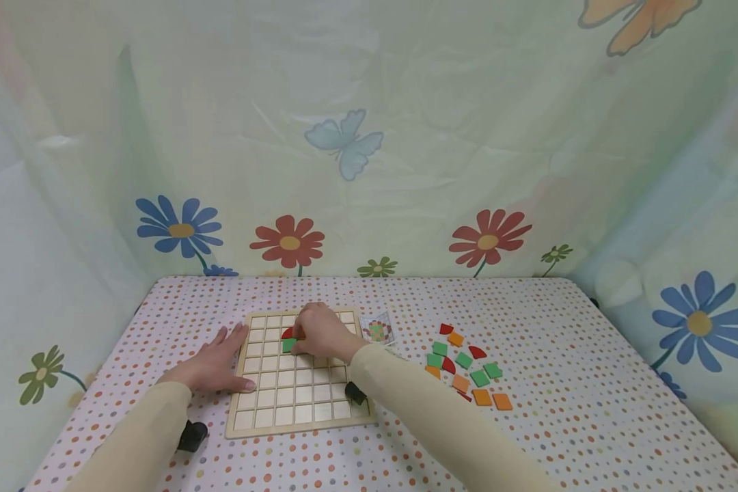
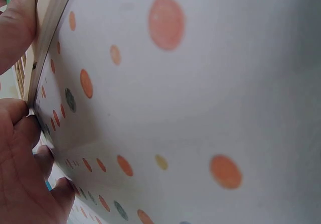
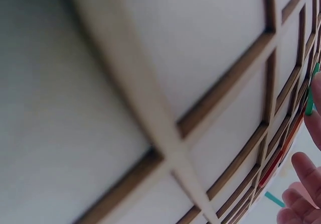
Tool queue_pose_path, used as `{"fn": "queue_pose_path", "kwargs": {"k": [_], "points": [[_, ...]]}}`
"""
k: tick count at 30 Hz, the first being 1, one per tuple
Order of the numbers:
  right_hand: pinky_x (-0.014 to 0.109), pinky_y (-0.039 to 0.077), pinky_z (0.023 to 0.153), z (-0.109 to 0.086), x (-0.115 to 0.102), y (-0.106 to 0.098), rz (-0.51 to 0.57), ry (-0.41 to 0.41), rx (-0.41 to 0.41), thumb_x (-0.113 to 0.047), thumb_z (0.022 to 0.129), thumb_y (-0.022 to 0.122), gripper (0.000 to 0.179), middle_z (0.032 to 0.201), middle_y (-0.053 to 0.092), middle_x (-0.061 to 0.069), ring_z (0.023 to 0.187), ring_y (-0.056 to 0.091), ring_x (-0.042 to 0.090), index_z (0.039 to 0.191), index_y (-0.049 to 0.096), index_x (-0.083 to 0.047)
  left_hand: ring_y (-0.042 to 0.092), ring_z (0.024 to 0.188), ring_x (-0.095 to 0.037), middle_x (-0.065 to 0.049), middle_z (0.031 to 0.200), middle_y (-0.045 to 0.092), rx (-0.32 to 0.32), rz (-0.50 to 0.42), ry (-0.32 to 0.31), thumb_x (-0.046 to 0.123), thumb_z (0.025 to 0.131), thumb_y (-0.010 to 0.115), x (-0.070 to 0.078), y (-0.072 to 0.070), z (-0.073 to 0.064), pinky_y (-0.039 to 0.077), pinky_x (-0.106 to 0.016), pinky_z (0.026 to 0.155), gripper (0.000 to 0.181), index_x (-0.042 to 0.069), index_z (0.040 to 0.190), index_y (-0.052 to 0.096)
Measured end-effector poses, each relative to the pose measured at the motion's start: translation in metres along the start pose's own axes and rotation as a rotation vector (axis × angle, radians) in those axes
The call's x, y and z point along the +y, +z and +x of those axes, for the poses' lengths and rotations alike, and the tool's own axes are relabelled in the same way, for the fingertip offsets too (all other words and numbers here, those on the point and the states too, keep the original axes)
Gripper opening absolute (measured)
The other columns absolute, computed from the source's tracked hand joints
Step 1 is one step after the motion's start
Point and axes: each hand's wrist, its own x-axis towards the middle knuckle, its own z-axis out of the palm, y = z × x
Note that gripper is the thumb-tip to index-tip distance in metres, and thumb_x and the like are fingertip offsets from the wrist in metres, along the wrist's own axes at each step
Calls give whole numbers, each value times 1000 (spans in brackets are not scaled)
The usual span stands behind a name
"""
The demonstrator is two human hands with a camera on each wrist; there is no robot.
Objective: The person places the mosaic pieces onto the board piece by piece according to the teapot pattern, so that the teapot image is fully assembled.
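A wooden grid board [image 1: 244, 429] with square cells lies on the table. My right hand [image 1: 326, 333] reaches over its upper part and pinches a green square tile [image 1: 289, 345] between thumb and finger. Just behind that tile a red quarter-round tile [image 1: 288, 333] sits in the grid, partly covered by the fingers. In the right wrist view the green tile [image 3: 312, 91] shows at the fingertips, close over the cells. My left hand [image 1: 212, 365] rests at the board's left edge, fingers spread, with the thumb [image 2: 15, 30] on the frame.
To the right of the board lie several loose tiles: green squares [image 1: 480, 378], orange squares [image 1: 502, 401] and red quarter-rounds [image 1: 477, 352]. A small card with a coloured pattern [image 1: 378, 331] lies beside the board's upper right corner. A flowered sheet [image 1: 406, 205] hangs behind the dotted table [image 1: 430, 451].
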Motion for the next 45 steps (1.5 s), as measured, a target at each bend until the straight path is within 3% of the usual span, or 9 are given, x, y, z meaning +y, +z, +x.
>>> {"fn": "queue_pose_path", "kwargs": {"k": [11, 19, 37, 45], "points": [[30, 42, 114, 1, -2, 2, -21, -29, -5, -31, 87, 83, 19, 95, 74, -5, 109, 62, 15, 94, 80, -13, 1, 155, -54, -29, 169, 8, 0, -4, 6, 37, 81, 86, -1, 0, 0, 14, -76, 120, 116, -5, 161, 13], [34, 41, 118, 1, -3, 0, -5, -74, -8, -18, 95, 74, 10, 104, 77, -4, 117, 63, 17, 99, 82, -14, 1, 155, -53, -29, 169, 9, 6, -3, 1, 36, 80, 87, -1, 0, 1, 14, -75, 121, 116, -5, 161, 14], [37, 39, 120, 0, 0, 0, 66, -102, 11, -7, 96, 69, 16, 107, 77, 0, 117, 63, 18, 102, 82, -12, 2, 154, -54, -30, 168, 10, 3, -1, 3, 36, 81, 86, -2, 2, 2, 14, -75, 121, 115, -6, 161, 14], [32, 54, 102, -13, 10, -12, 161, -140, 36, -1, 97, 65, 19, 110, 77, 6, 114, 66, 23, 107, 80, -5, 2, 154, -55, -30, 168, 10, 12, 3, 5, 36, 81, 87, -2, 2, 1, 14, -73, 122, 115, -7, 160, 15]]}}
